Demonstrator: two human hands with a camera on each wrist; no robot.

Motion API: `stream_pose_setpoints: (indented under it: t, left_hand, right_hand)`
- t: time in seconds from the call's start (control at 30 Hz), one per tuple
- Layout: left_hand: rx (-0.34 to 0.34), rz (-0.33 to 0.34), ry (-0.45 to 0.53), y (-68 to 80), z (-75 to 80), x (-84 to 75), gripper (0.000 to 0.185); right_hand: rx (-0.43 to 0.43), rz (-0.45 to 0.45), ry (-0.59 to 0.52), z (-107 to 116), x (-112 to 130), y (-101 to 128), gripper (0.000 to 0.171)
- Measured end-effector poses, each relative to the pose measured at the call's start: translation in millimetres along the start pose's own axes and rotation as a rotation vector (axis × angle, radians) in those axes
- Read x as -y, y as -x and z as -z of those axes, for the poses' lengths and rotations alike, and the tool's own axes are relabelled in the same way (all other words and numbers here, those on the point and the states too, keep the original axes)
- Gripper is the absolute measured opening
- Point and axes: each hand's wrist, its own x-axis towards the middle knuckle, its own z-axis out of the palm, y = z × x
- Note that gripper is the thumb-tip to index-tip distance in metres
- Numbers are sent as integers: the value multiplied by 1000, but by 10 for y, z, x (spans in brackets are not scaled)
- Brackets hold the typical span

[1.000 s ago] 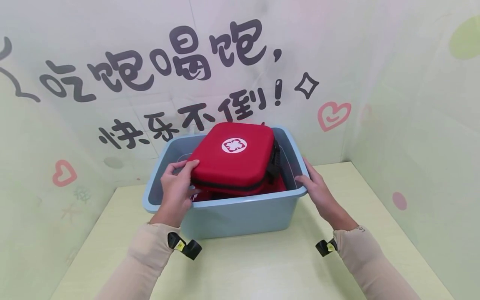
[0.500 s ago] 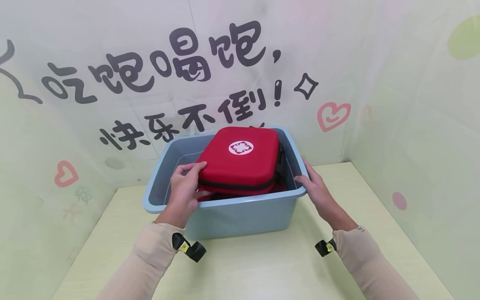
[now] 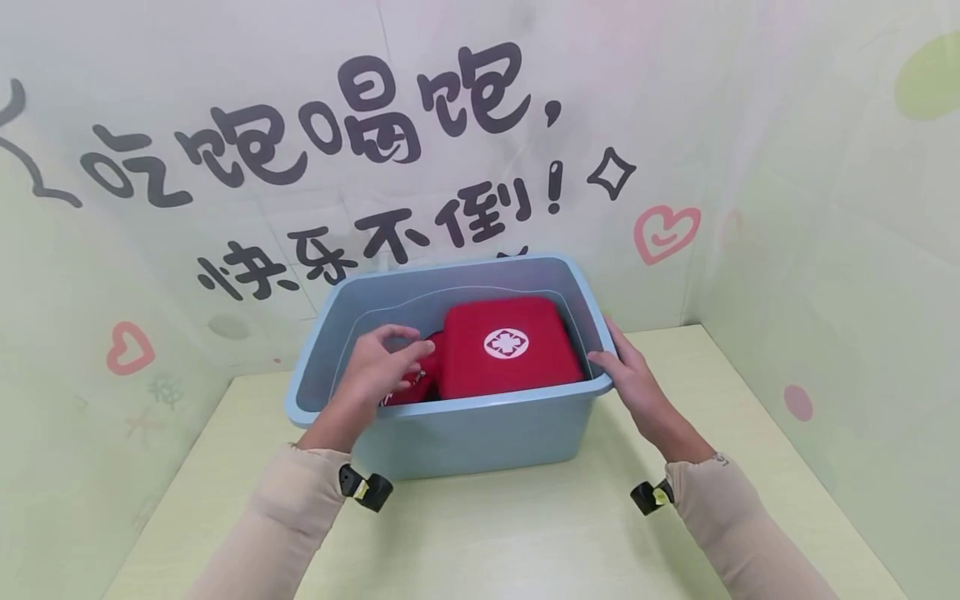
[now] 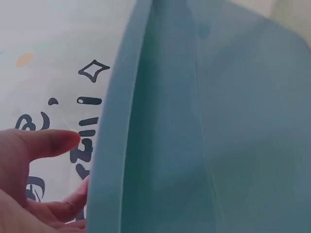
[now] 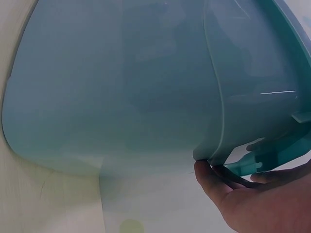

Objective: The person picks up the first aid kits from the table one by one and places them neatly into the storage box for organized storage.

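Note:
A red first-aid case [image 3: 510,346] with a white emblem lies flat inside the blue-grey plastic bin [image 3: 465,429], toward its right side. A second red item [image 3: 408,390] shows partly under the case's left edge. My left hand [image 3: 393,357] hovers inside the bin just left of the case, fingers loose and holding nothing. In the left wrist view, that hand [image 4: 34,155] has its thumb out beside the bin's wall [image 4: 194,121]. My right hand [image 3: 613,360] grips the bin's right rim. The right wrist view shows its fingers [image 5: 228,177] curled under the rim [image 5: 214,145].
The bin stands on a pale green table [image 3: 525,533], close to a back wall [image 3: 450,125] printed with large dark characters and hearts. A light green side wall [image 3: 840,250] closes the right. Beige sleeves cover both forearms.
The red case went from tilted up in my left hand to lying flat in the bin. My left hand has let go of it. My right hand stayed on the rim.

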Motion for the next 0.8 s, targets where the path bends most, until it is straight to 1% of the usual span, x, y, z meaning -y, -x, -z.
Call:
stream_pose_setpoints:
  t: [0.03, 0.1, 0.17, 0.27, 0.33, 0.4, 0.5, 0.8]
  left_hand:
    - [-26, -33, -54, -3, 28, 5, 56]
    - [-78, -83, -109, -12, 90, 16, 60]
    - [-122, -112, -118, -25, 154, 26, 62]
    - [-162, -115, -81, -50, 228, 43, 64]
    - [-166, -104, -63, -70, 251, 52, 66]
    - [-156, -93, -54, -84, 257, 60, 67]
    - [-149, -88, -54, -100, 256, 81, 65]
    - [-130, -127, -69, -103, 249, 128, 63]
  right_hand:
    - [1, -2, 1, -4, 0, 0, 65]
    - [-1, -8, 2, -9, 1, -2, 65]
    - [-4, -13, 3, -10, 2, -4, 65]
    - [-9, -22, -2, -10, 2, -1, 66]
    - [-12, -24, -4, -8, 4, 1, 66]
    - [-13, -23, -7, -4, 8, 3, 66]
    - [-11, -22, -8, -3, 10, 2, 66]
    - [-7, -42, -14, -1, 28, 5, 66]
